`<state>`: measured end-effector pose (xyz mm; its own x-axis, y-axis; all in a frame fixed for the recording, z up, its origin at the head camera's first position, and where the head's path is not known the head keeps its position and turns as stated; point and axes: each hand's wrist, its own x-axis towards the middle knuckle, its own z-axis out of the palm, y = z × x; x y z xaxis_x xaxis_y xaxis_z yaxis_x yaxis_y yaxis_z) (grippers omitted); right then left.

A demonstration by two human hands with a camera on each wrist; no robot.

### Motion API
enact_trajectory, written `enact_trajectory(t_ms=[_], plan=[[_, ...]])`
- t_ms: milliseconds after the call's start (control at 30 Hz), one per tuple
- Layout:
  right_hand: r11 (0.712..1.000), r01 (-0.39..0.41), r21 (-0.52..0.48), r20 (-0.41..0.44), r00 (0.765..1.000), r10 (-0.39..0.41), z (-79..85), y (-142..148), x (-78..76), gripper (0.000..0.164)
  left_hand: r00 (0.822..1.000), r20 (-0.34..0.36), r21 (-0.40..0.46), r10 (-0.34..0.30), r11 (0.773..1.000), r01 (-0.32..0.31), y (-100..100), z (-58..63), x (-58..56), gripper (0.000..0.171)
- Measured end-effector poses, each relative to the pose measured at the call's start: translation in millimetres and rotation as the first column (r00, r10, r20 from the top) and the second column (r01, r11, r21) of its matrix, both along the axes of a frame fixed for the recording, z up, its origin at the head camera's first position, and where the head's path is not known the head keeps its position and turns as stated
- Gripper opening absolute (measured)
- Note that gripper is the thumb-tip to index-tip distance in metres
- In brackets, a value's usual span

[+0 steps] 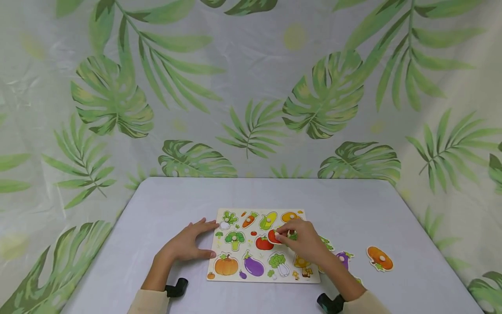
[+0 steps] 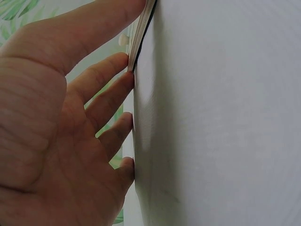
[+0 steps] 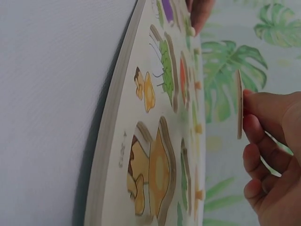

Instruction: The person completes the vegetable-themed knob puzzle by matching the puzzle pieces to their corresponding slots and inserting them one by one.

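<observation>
A wooden puzzle board (image 1: 262, 279) with vegetable pictures lies flat on the table. My left hand (image 1: 190, 242) is at its left side, thumb and fingertips against the edge; in the left wrist view the fingers of the left hand (image 2: 70, 108) are spread along the board's side (image 2: 141, 35). My right hand (image 1: 303, 240) pinches a red tomato puzzle piece (image 1: 273, 237) over the board, partly overlapping the tomato picture (image 1: 264, 243). From the right wrist, the tomato piece (image 3: 239, 103) appears edge-on, raised off the board (image 3: 113, 122). Its knob is hidden by the fingers.
Right of the board lie loose pieces: an orange one (image 1: 380, 258), a purple one (image 1: 344, 259) and a green leafy one (image 1: 327, 244), partly behind the right forearm. Knobbed pieces such as the corn (image 1: 268, 220) and broccoli (image 1: 234, 239) sit on the board.
</observation>
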<state>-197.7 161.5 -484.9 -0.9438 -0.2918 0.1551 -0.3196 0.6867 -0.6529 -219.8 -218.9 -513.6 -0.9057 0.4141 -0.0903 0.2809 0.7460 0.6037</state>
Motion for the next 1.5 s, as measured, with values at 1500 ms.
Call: enact_trajectory(t_ms=[1500], plan=[[0.997, -0.035, 0.074, 0.011, 0.999, 0.035, -29.1, -38.3, -10.3, 0.006, 0.999, -0.02, -0.004, -0.026, 1.0, 0.026, -3.0, -4.3, -2.2, 0.084]])
